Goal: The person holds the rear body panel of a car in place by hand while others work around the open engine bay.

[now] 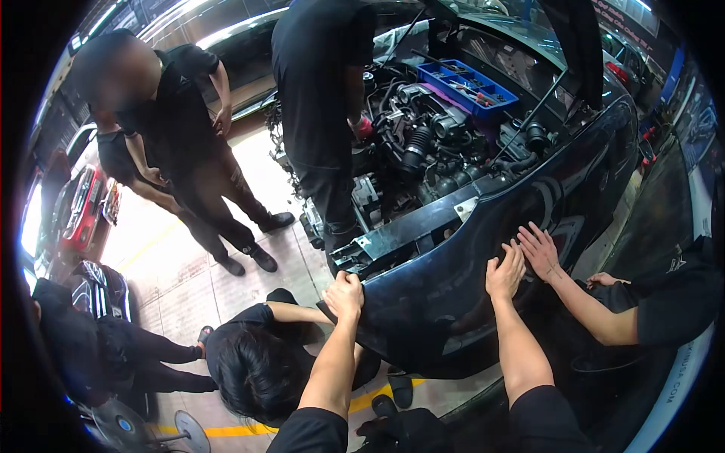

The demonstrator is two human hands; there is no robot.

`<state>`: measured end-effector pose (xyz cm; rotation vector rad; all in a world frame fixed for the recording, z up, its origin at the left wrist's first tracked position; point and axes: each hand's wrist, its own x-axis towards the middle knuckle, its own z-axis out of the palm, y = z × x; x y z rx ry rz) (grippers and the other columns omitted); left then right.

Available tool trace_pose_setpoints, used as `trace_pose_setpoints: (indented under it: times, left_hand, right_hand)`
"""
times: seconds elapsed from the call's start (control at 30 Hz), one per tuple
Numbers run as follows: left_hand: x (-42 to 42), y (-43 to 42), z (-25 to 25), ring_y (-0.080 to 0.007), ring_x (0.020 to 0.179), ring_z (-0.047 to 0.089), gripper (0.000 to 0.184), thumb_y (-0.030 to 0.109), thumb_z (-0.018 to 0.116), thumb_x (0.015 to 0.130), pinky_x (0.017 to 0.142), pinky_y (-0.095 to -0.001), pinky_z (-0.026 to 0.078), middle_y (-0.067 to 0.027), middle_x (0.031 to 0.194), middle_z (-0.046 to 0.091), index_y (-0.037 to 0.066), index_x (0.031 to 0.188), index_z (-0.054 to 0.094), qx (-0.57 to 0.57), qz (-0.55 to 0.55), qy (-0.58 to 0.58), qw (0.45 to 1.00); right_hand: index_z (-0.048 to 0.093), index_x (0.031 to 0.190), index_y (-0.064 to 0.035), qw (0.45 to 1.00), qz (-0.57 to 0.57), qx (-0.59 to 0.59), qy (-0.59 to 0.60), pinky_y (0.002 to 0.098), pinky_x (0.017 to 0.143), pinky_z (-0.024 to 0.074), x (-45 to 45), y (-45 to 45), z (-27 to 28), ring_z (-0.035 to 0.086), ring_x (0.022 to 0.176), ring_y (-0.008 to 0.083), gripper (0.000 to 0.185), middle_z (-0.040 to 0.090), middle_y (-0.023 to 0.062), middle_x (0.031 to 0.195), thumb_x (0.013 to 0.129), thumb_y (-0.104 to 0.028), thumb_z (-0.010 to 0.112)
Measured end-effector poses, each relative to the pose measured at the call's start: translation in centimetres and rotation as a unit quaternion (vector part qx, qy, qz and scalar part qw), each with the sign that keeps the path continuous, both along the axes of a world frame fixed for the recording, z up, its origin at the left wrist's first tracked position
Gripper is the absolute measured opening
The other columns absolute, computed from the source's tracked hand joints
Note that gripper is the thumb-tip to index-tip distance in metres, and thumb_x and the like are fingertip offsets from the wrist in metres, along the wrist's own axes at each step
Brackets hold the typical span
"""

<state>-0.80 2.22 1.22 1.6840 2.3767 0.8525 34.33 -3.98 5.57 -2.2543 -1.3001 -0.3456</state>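
Observation:
The dark, glossy fender [445,302] of a car fills the space in front of me. My left hand [345,294] is closed around the fender's front upper corner, its fingers curled over the edge. On the outer face of the panel, my right hand [506,273] lies with fingers extended, holding nothing. Just right of it, a co-worker's hand [538,251] also rests flat on the panel. Behind the fender, the engine bay [423,143] is exposed, with a metal crossbar [423,226] along its near side.
A blue tool tray [468,89] sits over the engine bay. One person [321,98] stands in front of it, wearing a red glove. Another person [253,370] crouches by my left arm. Others stand at left on the tiled floor [181,302], near a fan [121,426].

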Motion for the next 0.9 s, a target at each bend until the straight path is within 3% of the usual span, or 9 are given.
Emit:
trace_pose_setpoints:
  times: [0.9]
  left_hand:
    - [-0.11,0.09,0.21,-0.0395,0.071,0.065,0.025,0.030,0.051,0.083,0.071,-0.0471,0.041,-0.0185,0.072,0.067,0.013,0.077,0.068,-0.022,-0.004,0.004,1.000]
  right_hand:
    - [0.054,0.125,-0.0087,1.000,-0.002,0.001,-0.002,0.0471,0.113,0.0292,0.00,0.10,0.14,0.041,0.135,0.0296,0.039,0.049,0.0122,0.140,0.087,-0.019,0.058]
